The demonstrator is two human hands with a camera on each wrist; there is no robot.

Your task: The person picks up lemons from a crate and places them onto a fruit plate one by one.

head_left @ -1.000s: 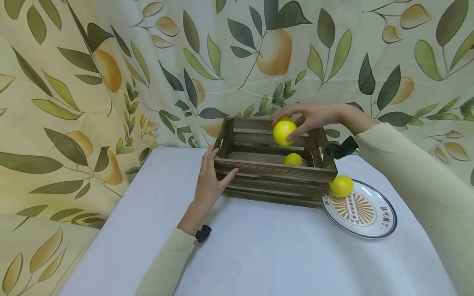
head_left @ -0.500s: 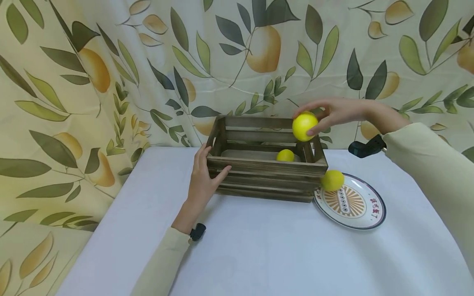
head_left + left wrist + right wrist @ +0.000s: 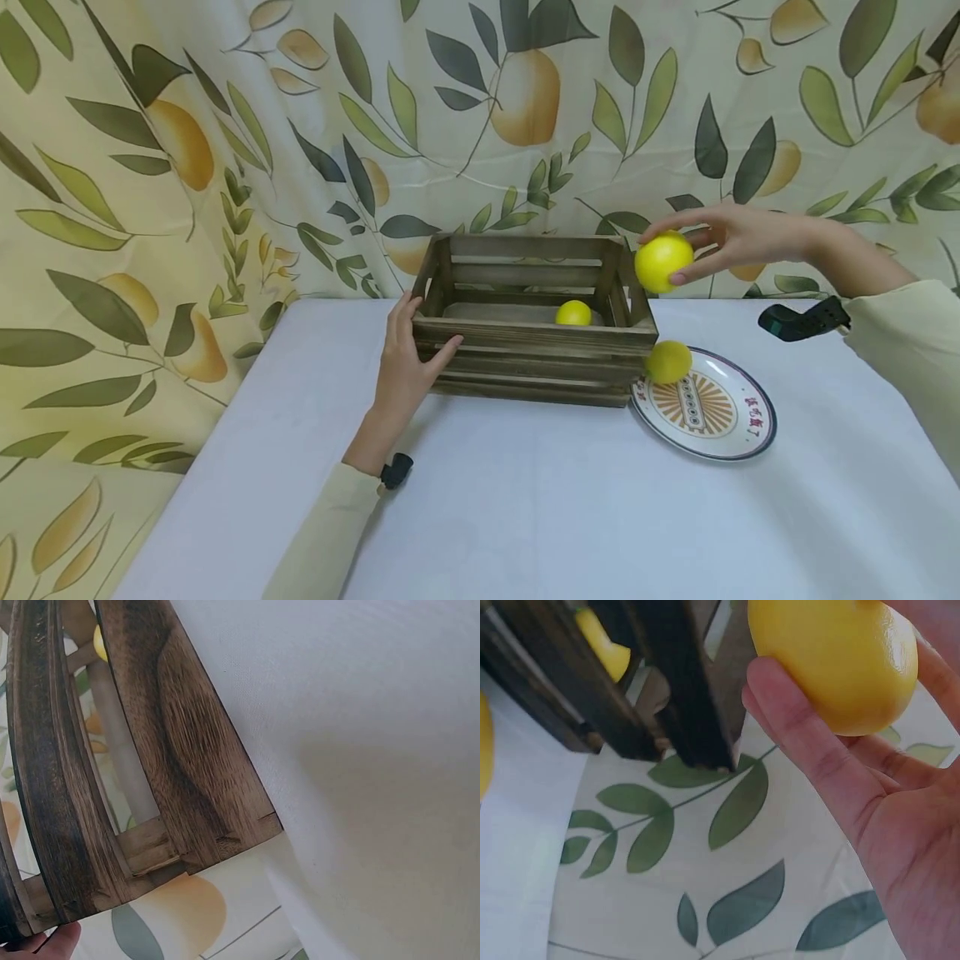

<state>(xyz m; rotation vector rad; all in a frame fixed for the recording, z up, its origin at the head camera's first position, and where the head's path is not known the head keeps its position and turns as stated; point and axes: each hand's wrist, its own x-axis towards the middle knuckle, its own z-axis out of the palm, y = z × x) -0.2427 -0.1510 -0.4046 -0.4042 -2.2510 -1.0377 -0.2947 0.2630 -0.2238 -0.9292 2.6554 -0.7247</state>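
My left hand (image 3: 405, 358) grips the left end of a dark wooden slatted crate (image 3: 525, 333), thumb along the front top slat. In the left wrist view its fingertips (image 3: 60, 943) show at the crate's corner. My right hand (image 3: 738, 237) pinches a yellow lemon (image 3: 663, 262) between thumb and fingers, in the air just past the crate's right end. The right wrist view shows this lemon (image 3: 836, 664) close up. A second lemon (image 3: 573, 312) lies inside the crate, partly hidden by the front slat. A third lemon (image 3: 669, 362) sits on the plate's left part.
The white plate (image 3: 738, 437) with a blue rim and orange sunburst print stands at the crate's front right corner. A white cloth (image 3: 480, 492) covers the table. A fruit-patterned curtain (image 3: 300, 167) hangs close behind the crate and on the left.
My right hand has carried its lemon rightward, from over the crate's inside to beyond its right end. My left hand keeps its grip on the crate. The head view has shifted slightly.
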